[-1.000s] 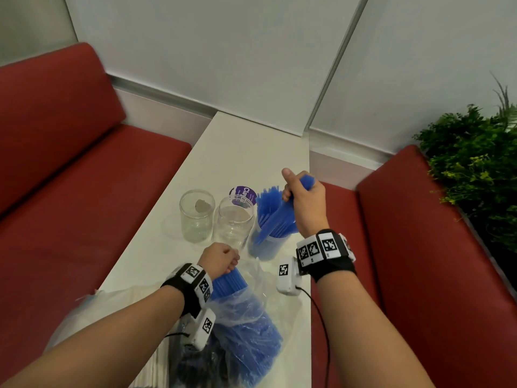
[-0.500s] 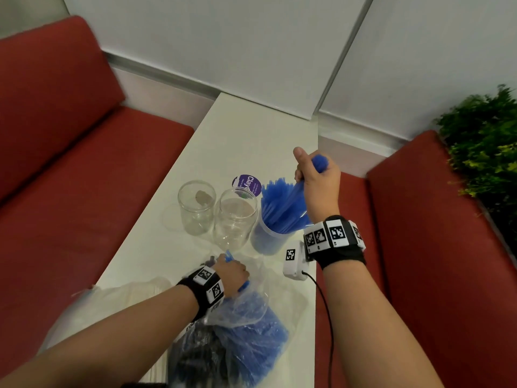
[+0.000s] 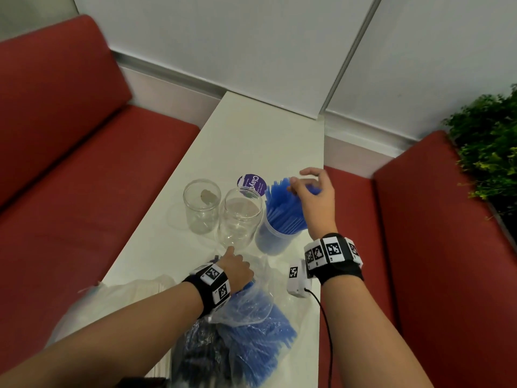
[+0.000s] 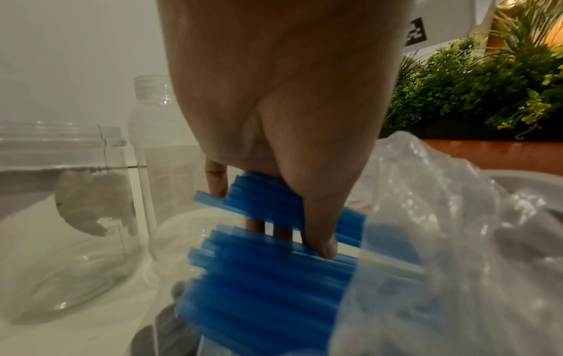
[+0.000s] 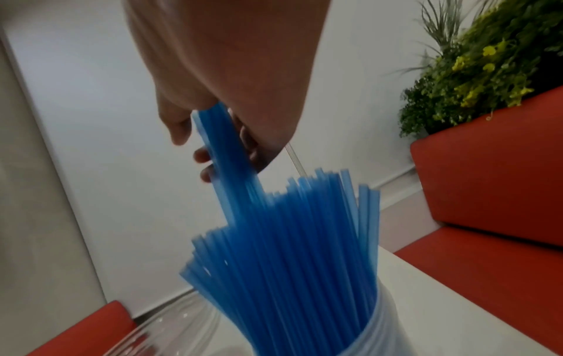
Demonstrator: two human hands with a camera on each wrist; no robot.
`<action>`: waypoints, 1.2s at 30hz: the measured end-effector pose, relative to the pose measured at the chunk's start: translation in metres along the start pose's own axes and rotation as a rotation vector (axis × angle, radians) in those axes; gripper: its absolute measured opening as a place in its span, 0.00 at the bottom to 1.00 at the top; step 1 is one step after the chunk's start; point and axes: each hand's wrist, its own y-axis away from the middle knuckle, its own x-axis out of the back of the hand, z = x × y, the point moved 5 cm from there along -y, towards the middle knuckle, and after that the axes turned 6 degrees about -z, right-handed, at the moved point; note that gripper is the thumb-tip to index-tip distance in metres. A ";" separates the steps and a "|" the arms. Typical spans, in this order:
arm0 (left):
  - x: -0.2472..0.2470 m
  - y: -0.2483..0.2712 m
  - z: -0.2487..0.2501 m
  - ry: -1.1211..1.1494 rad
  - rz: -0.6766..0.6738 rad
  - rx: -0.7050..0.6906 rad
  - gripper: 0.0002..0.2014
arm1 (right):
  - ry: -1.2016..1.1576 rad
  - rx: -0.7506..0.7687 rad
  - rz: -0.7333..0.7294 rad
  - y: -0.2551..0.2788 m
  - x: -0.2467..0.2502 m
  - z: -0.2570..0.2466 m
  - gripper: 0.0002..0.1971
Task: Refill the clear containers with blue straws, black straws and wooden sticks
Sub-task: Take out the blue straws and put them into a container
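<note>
From my remote seat the biggest things are the red bench seats (image 3: 84, 169) on both sides and the long white table (image 3: 251, 141) running away between them, with a leafy green plant (image 3: 486, 152) at the far right.

At the near edge of the table I see a crumpled clear plastic bag (image 3: 251, 309) full of blue straws (image 3: 257, 345), and next to it, to the left, a dark bundle of what look like black straws (image 3: 201, 357) — too blurred to be sure.

Further out stand three clear containers in a row: the right container (image 3: 272, 239) is packed with upright blue straws (image 3: 282, 211) fanning out of its mouth, the middle jar (image 3: 240, 219) holds nothing I can see, and the left jar (image 3: 202, 205) has a torn label patch on its wall. A purple round lid (image 3: 251, 184) lies flat just beyond the middle jar.

My right hand (image 3: 316, 200) is over the right container; the wrist view shows its fingers (image 5: 182, 130) loosely curled round a small bunch of straws (image 5: 225, 149) whose lower ends sit in that container.

My left hand (image 3: 237, 268) is at the mouth of the bag, thumb (image 4: 317, 216) and fingers pinching a few straw ends (image 4: 265, 204) above the rest of the bundle.
</note>
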 end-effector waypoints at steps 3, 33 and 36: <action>0.010 0.009 -0.001 -0.023 0.005 0.010 0.16 | 0.050 0.165 0.133 0.001 0.008 -0.017 0.07; 0.094 0.081 -0.025 0.040 0.003 0.223 0.15 | 0.658 -0.338 -0.819 0.147 -0.088 0.078 0.12; 0.126 0.096 -0.025 0.074 0.207 0.162 0.13 | 0.392 -0.305 -0.548 0.149 -0.089 0.068 0.10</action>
